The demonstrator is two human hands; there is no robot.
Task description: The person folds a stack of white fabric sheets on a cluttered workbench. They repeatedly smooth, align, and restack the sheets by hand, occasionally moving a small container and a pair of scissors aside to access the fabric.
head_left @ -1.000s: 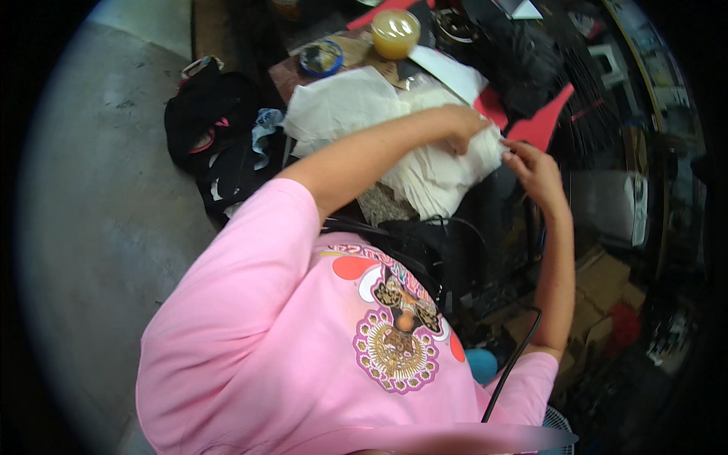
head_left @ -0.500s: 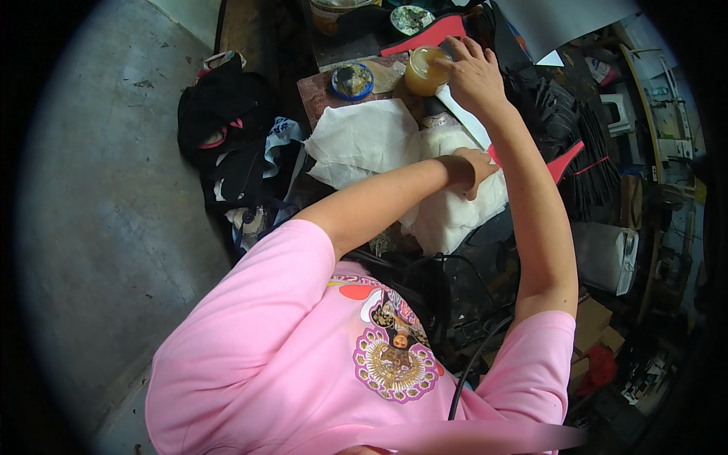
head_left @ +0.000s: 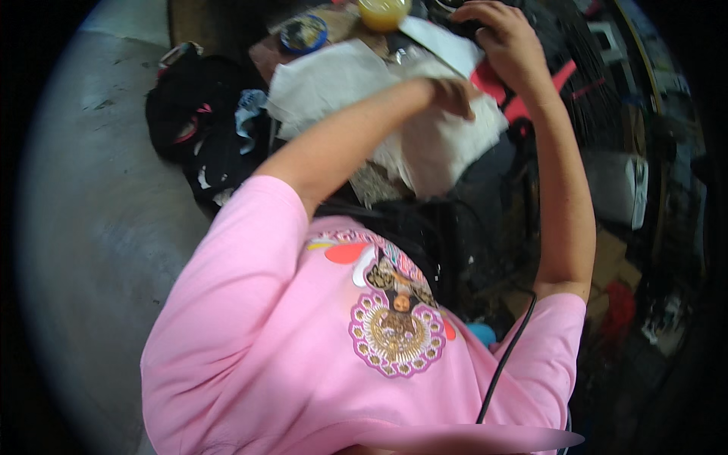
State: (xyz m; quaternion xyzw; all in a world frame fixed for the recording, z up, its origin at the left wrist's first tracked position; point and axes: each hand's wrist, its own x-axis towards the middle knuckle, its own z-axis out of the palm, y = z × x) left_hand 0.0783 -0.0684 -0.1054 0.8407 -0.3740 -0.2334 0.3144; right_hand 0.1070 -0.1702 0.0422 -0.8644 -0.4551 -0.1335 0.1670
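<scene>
My left hand [head_left: 453,97] rests over a folded white cloth [head_left: 447,152], its fingers closed on the edge of a flat white-and-red piece [head_left: 444,44]. That piece lies slanted across the cloth, and my left fingertips are partly blurred. Above its red part is my right hand [head_left: 512,42], fingers apart and bent, with nothing visible in them. To the left of my right hand, at the top edge, stands a jar of yellowish paste [head_left: 384,14], cut off by the frame.
A blue-rimmed lid [head_left: 304,34] holding dark residue sits on a reddish board [head_left: 265,59]. Another white cloth [head_left: 326,76] is spread left of my left hand. Black fabric items [head_left: 201,110] are heaped at the left. A dark cable [head_left: 508,356] hangs before my shirt.
My right hand has left the jar, where its fingers were at the rim, and moved right toward the red part. The view has shifted, so the table sits higher. My left hand stays by the cloth.
</scene>
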